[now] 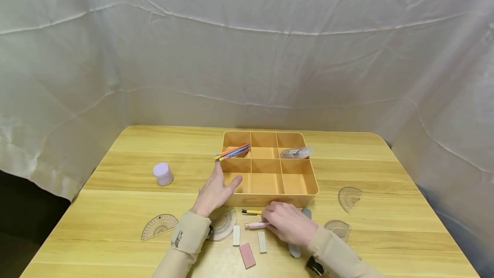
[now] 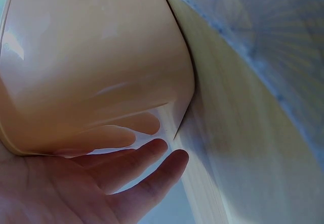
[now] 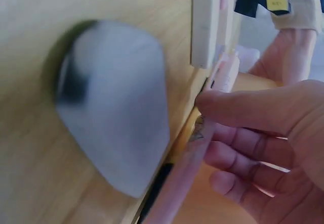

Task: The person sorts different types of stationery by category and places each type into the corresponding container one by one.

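Observation:
My left hand (image 1: 215, 191) lies along the left side of an orange divided box (image 1: 266, 200), fingers straight and thumb spread over its front compartment. In the left wrist view its fingers (image 2: 147, 176) run beside the box wall. Just in front of the box, my right hand (image 1: 290, 223) pinches a pink pen (image 3: 182, 178) between thumb and fingers. A yellow pen (image 1: 251, 212) with a dark tip lies beside the pink one, partly hidden by that hand. Under the right forearm, a long grey object (image 1: 294, 250) is partly covered; its kind is unclear.
Colored pencils (image 1: 233, 152) stick out of the back-left compartment; a clear plastic packet (image 1: 297, 153) sits back-right. Near me lie two white erasers (image 1: 236, 236) and a pink eraser (image 1: 247, 255). Protractors (image 1: 159, 225) lie on both sides. A lilac container (image 1: 163, 173) stands left.

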The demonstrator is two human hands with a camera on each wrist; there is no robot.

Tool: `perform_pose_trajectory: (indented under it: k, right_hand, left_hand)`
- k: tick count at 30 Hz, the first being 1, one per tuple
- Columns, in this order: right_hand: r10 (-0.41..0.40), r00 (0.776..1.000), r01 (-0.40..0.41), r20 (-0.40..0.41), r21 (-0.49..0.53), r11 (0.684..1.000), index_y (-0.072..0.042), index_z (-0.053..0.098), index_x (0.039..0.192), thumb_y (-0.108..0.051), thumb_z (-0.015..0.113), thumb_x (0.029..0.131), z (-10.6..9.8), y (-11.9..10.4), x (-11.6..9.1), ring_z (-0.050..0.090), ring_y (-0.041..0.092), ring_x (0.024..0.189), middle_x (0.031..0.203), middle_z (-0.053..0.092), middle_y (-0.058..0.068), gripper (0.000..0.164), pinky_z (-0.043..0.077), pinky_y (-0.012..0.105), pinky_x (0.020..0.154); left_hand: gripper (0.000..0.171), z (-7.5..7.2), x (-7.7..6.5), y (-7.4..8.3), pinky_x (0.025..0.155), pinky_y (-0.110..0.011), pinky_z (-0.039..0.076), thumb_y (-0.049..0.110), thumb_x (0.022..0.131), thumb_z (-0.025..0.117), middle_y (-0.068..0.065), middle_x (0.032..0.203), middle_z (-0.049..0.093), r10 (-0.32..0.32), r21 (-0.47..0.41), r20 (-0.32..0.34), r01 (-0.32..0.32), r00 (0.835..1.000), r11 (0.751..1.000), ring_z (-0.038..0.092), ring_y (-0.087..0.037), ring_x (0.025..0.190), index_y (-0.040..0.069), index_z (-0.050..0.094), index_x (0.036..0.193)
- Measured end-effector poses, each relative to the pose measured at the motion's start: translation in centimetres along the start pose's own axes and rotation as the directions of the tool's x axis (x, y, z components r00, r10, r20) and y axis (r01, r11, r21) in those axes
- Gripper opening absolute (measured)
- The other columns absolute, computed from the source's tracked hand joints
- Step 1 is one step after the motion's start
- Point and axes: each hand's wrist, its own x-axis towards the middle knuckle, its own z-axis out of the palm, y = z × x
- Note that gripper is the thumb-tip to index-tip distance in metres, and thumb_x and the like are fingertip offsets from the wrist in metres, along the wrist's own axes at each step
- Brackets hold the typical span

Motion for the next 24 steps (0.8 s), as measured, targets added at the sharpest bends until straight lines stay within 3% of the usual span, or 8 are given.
perform_pose_trajectory:
  k: [4, 9, 16, 20, 24]
  right_hand:
    - [-0.008, 0.994, 0.017, -0.111, 0.082, 0.996, -0.013, 0.066, 0.086, -0.010, 0.074, 0.080, -0.5, 0.0, -0.4, 0.052, 0.007, 0.069, 0.080, 0.060, -0.005, 0.011, 0.052, 0.024, 0.059]
    - [-0.049, 0.961, 0.100, -0.273, 0.174, 0.980, -0.012, 0.066, 0.093, -0.004, 0.075, 0.078, -1.2, 0.1, -0.7, 0.052, 0.003, 0.066, 0.082, 0.061, -0.007, 0.019, 0.051, 0.018, 0.056]
    - [-0.059, 0.888, 0.233, -0.455, 0.336, 0.912, -0.005, 0.063, 0.099, 0.009, 0.074, 0.071, -2.3, 0.6, -1.3, 0.058, 0.006, 0.067, 0.084, 0.064, 0.001, 0.033, 0.053, 0.013, 0.057]
    - [-0.023, 0.847, 0.257, -0.531, 0.371, 0.892, -0.002, 0.063, 0.101, 0.013, 0.073, 0.068, -3.4, 0.6, -1.5, 0.052, 0.006, 0.062, 0.081, 0.062, 0.002, 0.037, 0.049, 0.015, 0.048]
    - [-0.027, 0.780, 0.308, -0.625, 0.346, 0.886, 0.004, 0.063, 0.100, 0.003, 0.068, 0.082, -5.4, 0.2, -1.3, 0.048, 0.008, 0.060, 0.078, 0.059, 0.002, 0.019, 0.046, 0.018, 0.046]
  left_hand:
    - [0.103, 0.0, 0.1, 0.0, 0.101, -0.069, 0.026, 0.064, 0.090, 0.045, -0.024, 0.155, 0.014, -0.003, 0.002, 0.005, 0.003, 1.000, 1.000, 0.025, -0.040, 0.136, -0.003, -0.004, 0.152]
    - [0.100, 0.1, 0.1, -0.1, 0.102, -0.069, 0.027, 0.058, 0.092, 0.047, -0.023, 0.156, 0.013, -0.002, -0.003, 0.004, 0.002, 1.000, 1.000, 0.025, -0.040, 0.136, -0.003, -0.004, 0.152]
    - [0.100, 0.1, 0.1, 0.0, 0.101, -0.070, 0.027, 0.056, 0.092, 0.049, -0.024, 0.156, 0.014, -0.001, -0.001, 0.002, 0.001, 1.000, 1.000, 0.026, -0.041, 0.135, -0.003, -0.004, 0.152]
    - [0.100, 0.1, 0.0, 0.0, 0.101, -0.069, 0.028, 0.056, 0.092, 0.049, -0.023, 0.156, 0.013, 0.002, 0.000, -0.002, -0.002, 1.000, 1.000, 0.026, -0.041, 0.135, -0.003, -0.005, 0.152]
    - [0.099, 0.1, 0.0, 0.0, 0.102, -0.068, 0.028, 0.055, 0.092, 0.049, -0.023, 0.156, 0.013, 0.004, -0.003, -0.003, -0.004, 1.000, 1.000, 0.025, -0.040, 0.135, -0.002, -0.005, 0.152]
